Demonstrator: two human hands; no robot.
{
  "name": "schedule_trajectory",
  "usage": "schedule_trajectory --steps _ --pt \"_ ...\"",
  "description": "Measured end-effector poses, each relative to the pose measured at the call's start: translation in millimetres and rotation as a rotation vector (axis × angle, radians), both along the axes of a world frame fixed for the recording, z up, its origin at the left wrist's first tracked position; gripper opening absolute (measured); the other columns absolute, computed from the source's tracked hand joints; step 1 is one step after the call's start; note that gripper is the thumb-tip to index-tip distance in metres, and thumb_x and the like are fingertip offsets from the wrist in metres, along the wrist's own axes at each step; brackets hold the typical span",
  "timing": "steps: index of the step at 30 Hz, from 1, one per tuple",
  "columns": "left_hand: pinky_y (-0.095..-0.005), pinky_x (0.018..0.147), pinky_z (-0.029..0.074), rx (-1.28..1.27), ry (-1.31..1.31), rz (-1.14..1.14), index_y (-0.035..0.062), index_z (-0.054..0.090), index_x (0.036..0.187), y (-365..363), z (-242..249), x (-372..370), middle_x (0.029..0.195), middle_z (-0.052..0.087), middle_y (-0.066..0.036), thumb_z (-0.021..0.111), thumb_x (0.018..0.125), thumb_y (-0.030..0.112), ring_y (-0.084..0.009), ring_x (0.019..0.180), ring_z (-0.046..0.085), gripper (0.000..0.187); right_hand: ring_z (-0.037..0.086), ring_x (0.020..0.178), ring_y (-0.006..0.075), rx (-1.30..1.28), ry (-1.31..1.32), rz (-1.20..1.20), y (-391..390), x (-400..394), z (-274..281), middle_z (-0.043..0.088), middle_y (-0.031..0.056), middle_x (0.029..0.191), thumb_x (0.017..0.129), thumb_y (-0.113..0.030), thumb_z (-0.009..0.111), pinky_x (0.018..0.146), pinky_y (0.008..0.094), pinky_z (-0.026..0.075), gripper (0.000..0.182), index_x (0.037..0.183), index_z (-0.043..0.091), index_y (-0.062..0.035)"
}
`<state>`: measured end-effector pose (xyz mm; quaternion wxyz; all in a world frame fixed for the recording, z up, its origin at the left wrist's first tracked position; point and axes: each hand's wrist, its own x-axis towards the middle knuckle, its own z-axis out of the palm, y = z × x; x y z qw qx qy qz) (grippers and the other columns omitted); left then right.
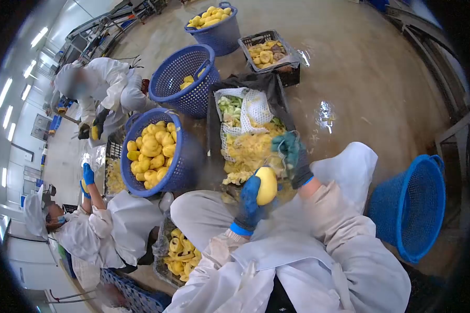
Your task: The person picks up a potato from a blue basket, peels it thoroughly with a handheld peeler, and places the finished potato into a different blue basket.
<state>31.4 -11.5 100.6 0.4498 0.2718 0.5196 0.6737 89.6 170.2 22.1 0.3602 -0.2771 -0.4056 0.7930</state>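
A peeled yellow fruit or vegetable sits in my left hand, whose blue-gloved fingers are wrapped round its left side. Just above and to the right is my right hand in a green glove, its fingers closed on something thin that I cannot make out. Both hands are over a black-lined crate holding yellow peelings, green scraps and white foam netting.
Left of the crate stands a blue basket of yellow pieces, with another basket behind. A blue basket stands at right. Two co-workers sit at left, one nearer. A crate of scraps is near my leg.
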Motion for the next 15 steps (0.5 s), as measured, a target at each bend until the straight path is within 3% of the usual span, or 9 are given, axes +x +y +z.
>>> schedule_trajectory --steps 1,2,4,6,8,10,11,13,15 --pt "-0.0336 0.072 0.053 -0.026 -0.304 0.005 0.0032 0.044 0.13 2.9 2.3 -4.2 0.115 0.057 -0.014 0.048 0.092 0.04 -0.0219 0.097 0.06 0.053 0.059 0.071 0.0142 -0.086 0.05 -0.044 7.8 -0.7 3.5 0.064 0.0063 0.087 0.093 -0.038 0.053 0.066 0.0285 0.048 0.034 0.097 0.057 -0.0053" --pt "-0.0343 0.073 0.053 -0.026 -0.191 0.004 0.0039 0.044 0.13 5.5 5.6 -8.8 0.115 0.057 -0.014 0.048 0.092 0.04 -0.0222 0.097 0.06 0.052 0.059 0.071 0.0149 -0.175 0.101 -0.094 13.7 -2.2 6.2 0.064 0.0076 0.089 0.094 -0.039 0.052 0.068 0.0292 0.048 0.035 0.098 0.057 -0.0044" --pt "-0.0356 0.075 0.053 -0.047 0.006 0.005 0.0053 0.045 0.13 1.1 10.4 -4.2 0.116 0.057 -0.014 0.048 0.093 0.04 -0.0229 0.098 0.06 0.051 0.061 0.078 0.0167 0.068 0.072 -0.008 -1.9 2.9 2.2 0.064 0.01 0.092 0.095 -0.037 0.051 0.073 0.0309 0.049 0.035 0.102 0.058 -0.0031" --pt "-0.0356 0.076 0.053 -0.037 -0.321 -0.007 0.0067 0.046 0.128 4.3 4.4 -0.5 0.115 0.057 -0.014 0.048 0.092 0.042 -0.0245 0.099 0.06 0.051 0.061 0.082 0.0168 -0.148 0.118 0.134 -19.9 2.3 48.1 0.064 0.0095 0.092 0.095 -0.035 0.052 0.076 0.0306 0.049 0.033 0.101 0.058 -0.0035" --pt "-0.0356 0.077 0.053 -0.025 -0.64 -0.009 0.0081 0.048 0.127 4.8 1.6 -0.3 0.115 0.057 -0.014 0.049 0.092 0.045 -0.0261 0.1 0.06 0.051 0.06 0.084 0.0165 0.173 0.065 -0.101 -4.0 -6.0 29.4 0.064 0.0089 0.093 0.094 -0.035 0.052 0.076 0.03 0.048 0.035 0.102 0.058 -0.0013" --pt "-0.0359 0.078 0.053 0.028 -0.841 -0.007 0.0084 0.049 0.125 9.1 9.7 -5.9 0.115 0.057 -0.014 0.049 0.091 0.045 -0.026 0.102 0.059 0.05 0.06 0.084 0.0163 -0.179 0.086 -0.125 5.3 5.9 44.0 0.064 0.0087 0.094 0.094 -0.034 0.053 0.075 0.0292 0.049 0.036 0.102 0.058 0.0004" --pt "-0.0361 0.079 0.053 0.045 -0.958 0.0 0.0086 0.049 0.123 6.7 11.0 -2.4 0.116 0.057 -0.014 0.049 0.091 0.046 -0.026 0.102 0.059 0.049 0.061 0.082 0.0156 0.338 -0.033 -0.114 -1.7 11.1 41.9 0.063 0.007 0.091 0.092 -0.027 0.057 0.073 0.0279 0.049 0.031 0.102 0.059 0.0015" --pt "-0.0356 0.08 0.053 0.057 -0.42 0.13 0.011 0.051 0.122 8.2 6.8 11.5 0.116 0.057 -0.013 0.047 0.091 0.049 -0.0263 0.103 0.059 0.05 0.06 0.081 0.0146 0.38 -0.015 0.033 -33.6 11.5 64.9 0.062 0.0061 0.088 0.09 -0.022 0.057 0.072 0.0271 0.049 0.026 0.1 0.06 0.0016" --pt "-0.0372 0.083 0.053 0.0 -1.002 0.046 0.0103 0.042 0.128 8.0 -14.6 -6.7 0.119 0.055 -0.015 0.056 0.09 0.037 -0.027 0.104 0.058 0.049 0.06 0.079 0.0135 0.102 -0.001 0.205 -41.7 6.8 74.9 0.062 0.0053 0.088 0.09 -0.018 0.056 0.07 0.0275 0.049 0.023 0.101 0.062 0.0013"
